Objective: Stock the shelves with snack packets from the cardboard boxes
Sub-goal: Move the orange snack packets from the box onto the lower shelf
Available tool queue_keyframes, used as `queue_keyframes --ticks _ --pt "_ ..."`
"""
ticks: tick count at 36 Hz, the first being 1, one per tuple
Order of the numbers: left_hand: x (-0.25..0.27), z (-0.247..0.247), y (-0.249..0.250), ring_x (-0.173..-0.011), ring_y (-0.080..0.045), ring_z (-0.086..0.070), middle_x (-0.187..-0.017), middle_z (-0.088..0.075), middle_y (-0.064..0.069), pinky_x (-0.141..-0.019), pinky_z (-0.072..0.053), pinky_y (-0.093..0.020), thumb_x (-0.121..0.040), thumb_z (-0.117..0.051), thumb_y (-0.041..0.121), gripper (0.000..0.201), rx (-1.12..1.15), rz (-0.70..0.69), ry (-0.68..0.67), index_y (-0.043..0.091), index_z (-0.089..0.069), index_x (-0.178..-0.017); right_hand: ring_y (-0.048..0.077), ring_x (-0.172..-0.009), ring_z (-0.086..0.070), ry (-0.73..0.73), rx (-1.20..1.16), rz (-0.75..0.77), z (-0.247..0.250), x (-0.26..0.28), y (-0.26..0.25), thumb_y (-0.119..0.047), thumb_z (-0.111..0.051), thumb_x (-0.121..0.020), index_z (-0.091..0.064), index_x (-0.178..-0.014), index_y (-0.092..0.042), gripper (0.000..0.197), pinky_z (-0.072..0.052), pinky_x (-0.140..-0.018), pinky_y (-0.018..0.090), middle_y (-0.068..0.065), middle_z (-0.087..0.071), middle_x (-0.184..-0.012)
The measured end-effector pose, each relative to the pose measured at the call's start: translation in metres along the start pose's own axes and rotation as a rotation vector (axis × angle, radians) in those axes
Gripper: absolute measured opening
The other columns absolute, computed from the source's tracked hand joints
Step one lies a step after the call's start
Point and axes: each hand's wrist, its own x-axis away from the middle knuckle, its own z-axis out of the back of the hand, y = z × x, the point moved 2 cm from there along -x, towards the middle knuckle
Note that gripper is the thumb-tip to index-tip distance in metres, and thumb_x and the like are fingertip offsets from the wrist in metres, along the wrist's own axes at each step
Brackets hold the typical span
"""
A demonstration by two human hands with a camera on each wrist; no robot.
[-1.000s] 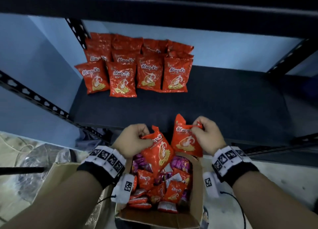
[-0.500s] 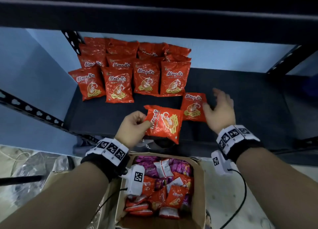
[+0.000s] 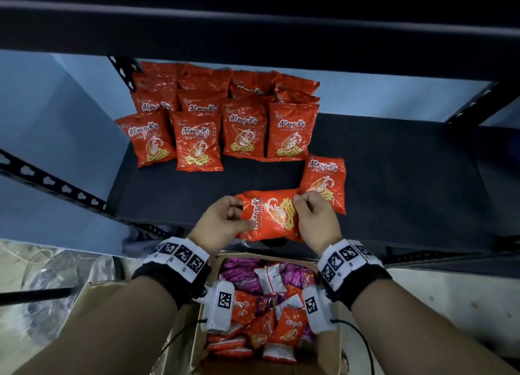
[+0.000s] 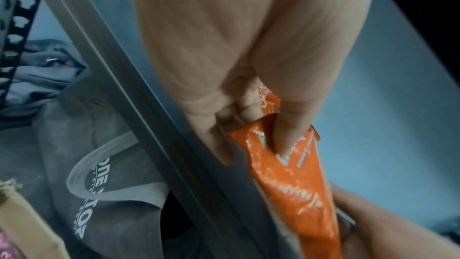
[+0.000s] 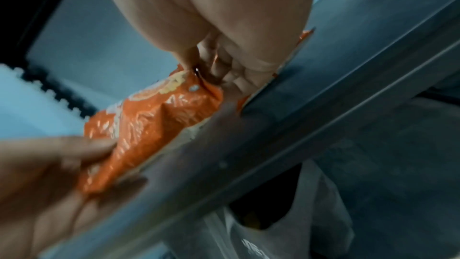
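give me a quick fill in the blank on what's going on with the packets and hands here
1. The sideways red packet is held by ____ hands.
2. The lone upright packet lies on the dark ____.
3. The cardboard box holds red and ____ packets.
4. The front row of packets counts ____ packets.

Missing words: both; shelf; purple; four

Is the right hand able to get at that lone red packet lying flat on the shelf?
Probably yes. The lone packet lies just beyond the right hand with nothing between, but that hand grips the sideways packet and would have to let go.
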Motion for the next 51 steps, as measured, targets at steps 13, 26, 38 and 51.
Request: queue_keyframes --ticks 13,26,38,51 --pt "0.003 0.001 -0.023 -0.105 -0.046 -0.069 -0.111 -0.071 -0.026 -0.098 -0.051 -0.063 -0.065 -0.078 0.004 0.059 0.062 0.122 -0.073 -0.007 -0.057 -0.119 0.019 -0.066 -0.051 -0.092 -0.089 -0.190 -0.018 0.015 0.023 -0.022 -0.055 -0.095 -0.052 -0.067 -0.020 0.029 -0.044 -0.069 0.038 0.000 -0.052 -0.065" --pt "0.014 -0.006 -0.024 -0.116 -0.043 -0.064 -0.130 -0.063 -0.027 -0.099 -0.052 -0.056 -0.103 -0.042 0.018 0.038 0.398 0.275 0.059 0.003 -0.053 -0.136 0.016 -0.069 -0.046 -0.065 -0.268 -0.215 -0.025 0.025 0.027 -0.029 -0.048 -0.107 -0.050 -0.079 -0.019 0.030 -0.042 -0.069 0.035 0.001 -0.047 -0.072" --pt "0.009 -0.001 -0.029 -0.096 -0.039 -0.069 -0.099 -0.070 -0.021 -0.094 -0.055 -0.058 -0.104 -0.052 0.033 0.029 0.406 0.169 0.199 0.005 -0.059 -0.106 0.013 -0.065 -0.054 0.129 0.096 -0.068 -0.024 0.032 0.019 -0.037 -0.037 -0.109 -0.051 -0.095 -0.010 0.034 -0.035 -0.050 0.020 0.005 -0.060 -0.078" --pt "-0.005 0.001 -0.032 -0.062 -0.019 -0.050 -0.070 -0.048 -0.003 -0.058 -0.040 -0.034 -0.107 -0.041 0.040 0.034 -0.219 -0.102 0.416 0.017 -0.039 -0.083 0.011 -0.057 -0.054 0.183 0.187 -0.035 -0.021 0.014 0.011 -0.033 -0.044 -0.108 -0.053 -0.097 -0.012 0.026 -0.031 -0.044 0.020 0.001 -0.057 -0.071"
